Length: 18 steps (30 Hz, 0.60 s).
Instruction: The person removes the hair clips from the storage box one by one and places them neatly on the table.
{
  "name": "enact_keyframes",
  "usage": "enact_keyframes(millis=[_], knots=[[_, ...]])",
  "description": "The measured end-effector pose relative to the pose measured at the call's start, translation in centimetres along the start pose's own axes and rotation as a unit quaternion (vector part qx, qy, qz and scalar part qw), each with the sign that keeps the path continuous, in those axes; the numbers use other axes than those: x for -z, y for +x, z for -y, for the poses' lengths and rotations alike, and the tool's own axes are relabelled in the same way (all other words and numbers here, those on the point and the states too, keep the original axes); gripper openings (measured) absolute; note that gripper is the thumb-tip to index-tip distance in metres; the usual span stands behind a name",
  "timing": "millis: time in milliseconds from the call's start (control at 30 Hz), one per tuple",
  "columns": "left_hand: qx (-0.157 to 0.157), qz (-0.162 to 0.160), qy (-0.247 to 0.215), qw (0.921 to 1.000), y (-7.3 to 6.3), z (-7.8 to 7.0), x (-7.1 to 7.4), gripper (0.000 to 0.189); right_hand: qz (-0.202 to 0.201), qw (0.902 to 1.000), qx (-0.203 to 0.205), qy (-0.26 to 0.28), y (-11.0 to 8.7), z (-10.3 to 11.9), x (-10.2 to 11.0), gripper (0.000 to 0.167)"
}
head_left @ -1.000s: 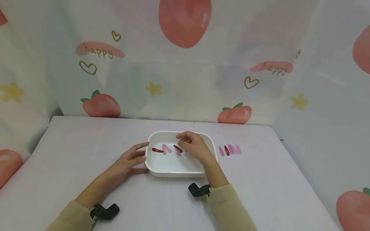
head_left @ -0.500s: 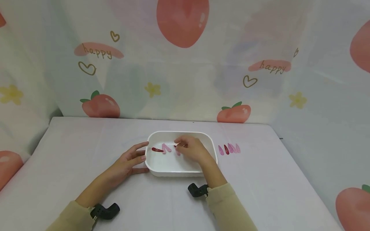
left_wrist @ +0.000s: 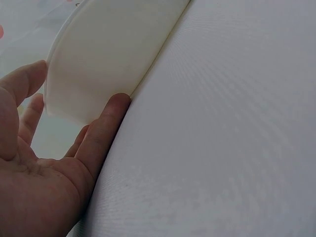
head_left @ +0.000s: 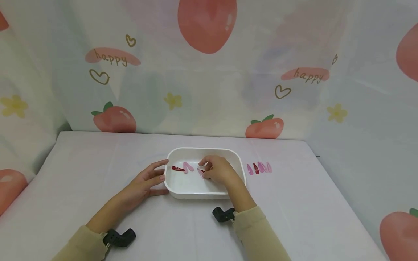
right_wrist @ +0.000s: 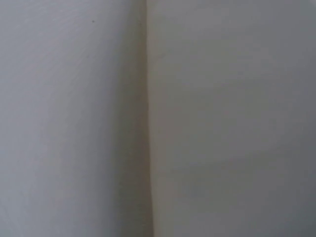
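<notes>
Your left hand (head_left: 143, 183), fingers extended, braces the white tray (head_left: 192, 187); your right hand (head_left: 220, 170) is at the pink clip (head_left: 200, 173) inside, seemingly picking. Whether it pinches, I cannot tell; next calls for a sure, light grip.

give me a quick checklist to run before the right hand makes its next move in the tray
1. Tray upright on the table: ok.
2. Left hand touching the tray: ok, fingers at its left end.
3. Right hand over the clips: ok, its fingertips are inside the tray, at a red clip and a pink clip.
4. Firm pinch on the red clip: cannot tell, the fingers hide most of it.
5. Row of clips out of the way: ok, on the table to the right, outside the tray.
6. Fingertips visible in the right wrist view: not ok, only pale surfaces show.
</notes>
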<state>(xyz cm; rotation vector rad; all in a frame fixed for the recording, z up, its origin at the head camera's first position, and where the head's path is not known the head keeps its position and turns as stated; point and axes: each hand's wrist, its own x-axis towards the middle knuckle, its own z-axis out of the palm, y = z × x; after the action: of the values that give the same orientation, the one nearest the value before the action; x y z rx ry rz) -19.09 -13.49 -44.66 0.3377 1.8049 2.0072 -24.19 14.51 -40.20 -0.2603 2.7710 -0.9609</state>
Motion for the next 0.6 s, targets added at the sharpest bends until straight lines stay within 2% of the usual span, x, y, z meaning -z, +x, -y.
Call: enact_keyframes(millis=[367, 500, 600], knots=[[-0.001, -0.002, 0.006, 1.0000, 0.12, 0.02, 0.00, 0.060, 0.012, 0.9994, -0.023, -0.025, -0.04, -0.24, -0.05, 0.026], [-0.001, -0.002, 0.007, 1.0000, 0.10, 0.15, 0.06, 0.060, 0.012, 0.9998, -0.010, -0.011, -0.04, -0.31, -0.01, 0.023], [-0.002, -0.002, 0.007, 1.0000, 0.09, 0.19, 0.07, 0.060, 0.011, 0.9997, 0.004, 0.022, 0.02, -0.41, 0.09, 0.020]])
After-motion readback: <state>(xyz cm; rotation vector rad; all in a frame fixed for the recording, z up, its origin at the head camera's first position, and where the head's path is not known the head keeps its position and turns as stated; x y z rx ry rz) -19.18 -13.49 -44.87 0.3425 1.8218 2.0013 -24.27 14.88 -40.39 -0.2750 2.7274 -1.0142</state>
